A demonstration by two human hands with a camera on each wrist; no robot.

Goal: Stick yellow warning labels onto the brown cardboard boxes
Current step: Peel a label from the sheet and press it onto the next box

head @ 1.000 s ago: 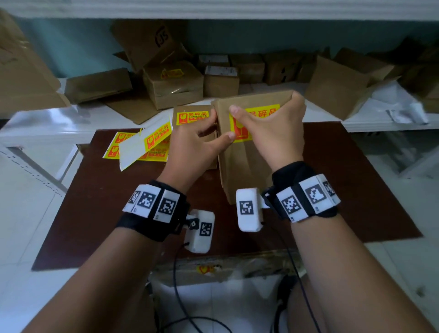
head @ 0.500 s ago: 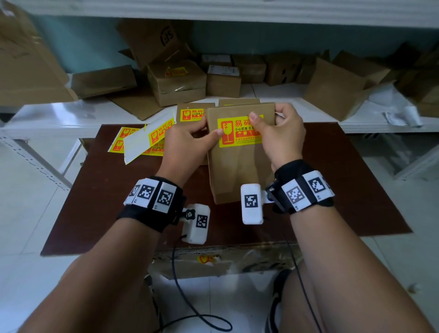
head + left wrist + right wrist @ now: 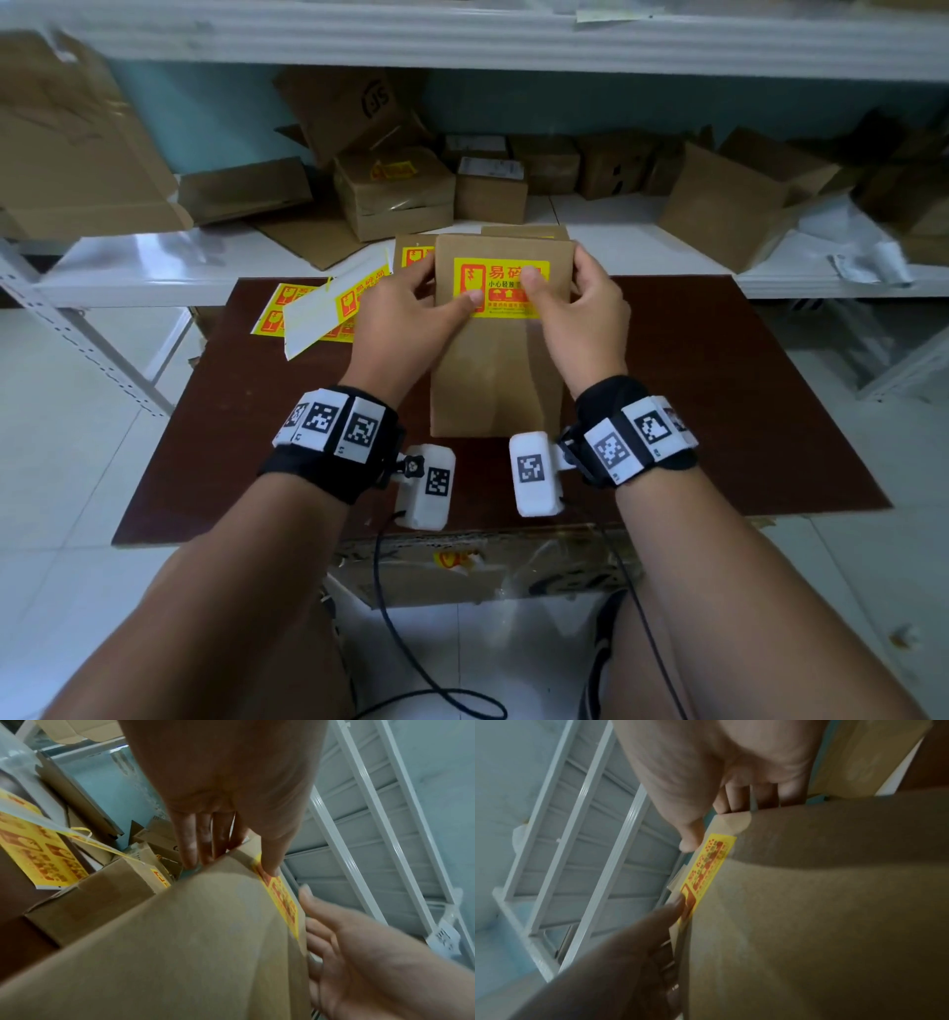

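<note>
The yellow rectangular warning label with red print (image 3: 500, 289) now lies square on the upper face of the tall brown cardboard box (image 3: 500, 370), at frame centre — a second ago the box was turned aside and the label only half showed. Both thumbs press on it, so sticking looks nearly done; smoothing the edges likely remains. The left hand (image 3: 405, 324) holds the box's left edge in its grip, fingers behind, thumb on the label; the right hand (image 3: 580, 308) does likewise on the right edge. The box stands on the dark brown bench (image 3: 719, 385) — spare yellow label sheets (image 3: 308, 308) lie at centre left.
</note>
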